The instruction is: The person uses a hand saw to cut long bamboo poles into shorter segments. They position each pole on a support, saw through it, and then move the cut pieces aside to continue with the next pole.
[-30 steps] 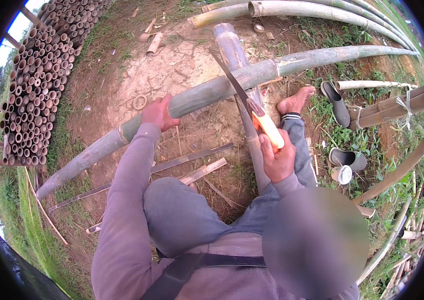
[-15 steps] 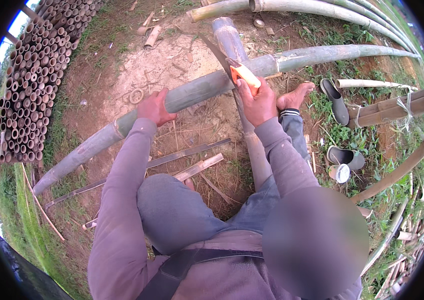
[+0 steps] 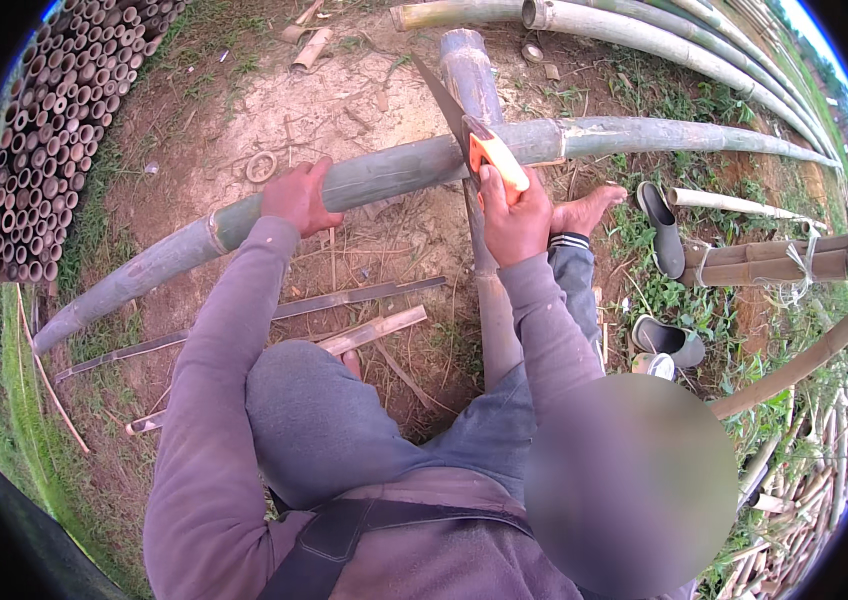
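While the left hand (image 3: 296, 195) lies palm-down on the long bamboo pole (image 3: 384, 175), its fingers curled over the top of the stem, the right hand (image 3: 514, 215) is closed tight around the orange handle of a saw (image 3: 474, 135). The saw's dark blade runs up and to the left from the handle and meets the pole at a slant, just right of the middle of the stem. The pole stretches across the scene from the lower left, over bare earth, to the far right, where it tapers into the grass. It rests across a second, thicker bamboo log (image 3: 479, 190) that runs from far to near, passing under the pole right at the saw. A bare foot (image 3: 589, 208) sits just right of the right hand, near the pole. Nearer the person, two split bamboo strips (image 3: 344, 300) lie on the ground, between the pole and the bent knee. At the far left stands a stack of cut bamboo tubes (image 3: 39, 140), their open ends facing the scene. To the right, dark shoes (image 3: 662, 225) lie in the grass, well apart from the saw. More long poles (image 3: 644, 35) lie along the far edge.
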The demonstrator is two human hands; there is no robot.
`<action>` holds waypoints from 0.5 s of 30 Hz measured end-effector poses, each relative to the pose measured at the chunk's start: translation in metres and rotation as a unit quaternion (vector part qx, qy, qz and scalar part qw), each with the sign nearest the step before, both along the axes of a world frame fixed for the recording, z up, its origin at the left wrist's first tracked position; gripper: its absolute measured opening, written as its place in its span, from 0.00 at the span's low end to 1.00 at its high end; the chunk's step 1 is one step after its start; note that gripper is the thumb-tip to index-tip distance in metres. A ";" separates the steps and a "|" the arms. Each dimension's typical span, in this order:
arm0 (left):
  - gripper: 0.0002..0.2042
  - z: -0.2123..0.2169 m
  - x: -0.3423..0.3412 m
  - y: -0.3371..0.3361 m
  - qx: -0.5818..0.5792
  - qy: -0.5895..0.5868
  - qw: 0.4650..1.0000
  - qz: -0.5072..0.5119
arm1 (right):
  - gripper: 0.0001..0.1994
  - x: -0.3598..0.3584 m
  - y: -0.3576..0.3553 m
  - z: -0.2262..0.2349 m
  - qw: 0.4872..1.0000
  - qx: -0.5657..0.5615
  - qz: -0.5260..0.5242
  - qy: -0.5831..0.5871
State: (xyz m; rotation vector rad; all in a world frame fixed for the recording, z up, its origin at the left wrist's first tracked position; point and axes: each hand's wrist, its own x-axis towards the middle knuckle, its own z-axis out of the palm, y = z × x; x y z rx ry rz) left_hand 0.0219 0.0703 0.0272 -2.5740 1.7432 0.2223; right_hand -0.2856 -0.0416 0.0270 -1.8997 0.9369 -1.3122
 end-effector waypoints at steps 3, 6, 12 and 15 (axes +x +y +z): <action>0.43 0.004 -0.001 0.002 0.006 0.006 1.000 0.008 | 0.11 -0.006 0.000 -0.005 0.999 0.017 -0.019 0.030; 0.43 -0.001 0.001 0.004 -0.020 0.002 1.000 -0.010 | 0.11 -0.093 0.095 -0.008 0.988 0.150 -0.028 0.011; 0.44 -0.016 0.008 0.002 -0.034 -0.006 0.999 -0.014 | 0.17 -0.174 0.194 0.022 0.996 0.091 -0.016 -0.017; 0.43 -0.011 0.006 0.002 -0.014 -0.001 1.000 -0.004 | 0.12 -0.079 0.088 0.016 0.983 0.177 -0.035 0.017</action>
